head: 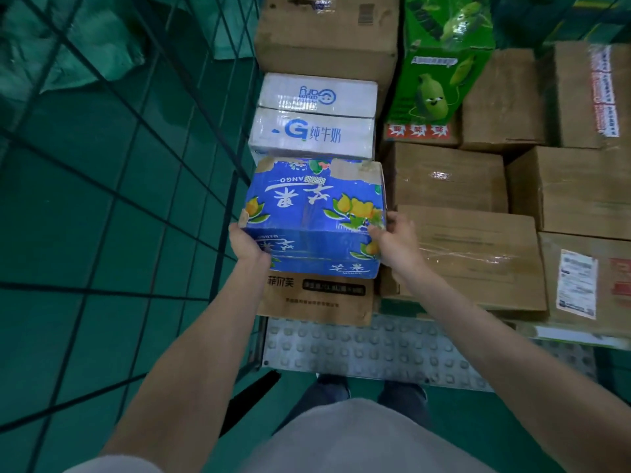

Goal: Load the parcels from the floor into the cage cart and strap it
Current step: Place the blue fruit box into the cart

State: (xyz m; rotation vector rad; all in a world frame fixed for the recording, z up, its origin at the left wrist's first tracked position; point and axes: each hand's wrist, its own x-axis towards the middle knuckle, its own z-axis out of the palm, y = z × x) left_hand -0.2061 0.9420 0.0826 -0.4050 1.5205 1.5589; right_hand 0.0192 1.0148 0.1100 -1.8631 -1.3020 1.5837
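Note:
A blue mango carton (314, 213) with yellow fruit prints is held at the left side of the cage cart, above a brown printed carton (317, 298). My left hand (247, 244) grips its near left corner and my right hand (392, 237) grips its near right edge. Just beyond it lies a white milk carton (312, 131) with blue lettering. The cart's studded metal floor (375, 346) shows in front of the stack, and its dark wire mesh side (143, 158) stands on the left.
Several brown taped cartons (478, 254) fill the right part of the cart. A green carton (440, 63) with cartoon fruit stands at the back, next to a large brown carton (327, 32). Green floor lies on the left. My feet stand at the cart's front edge.

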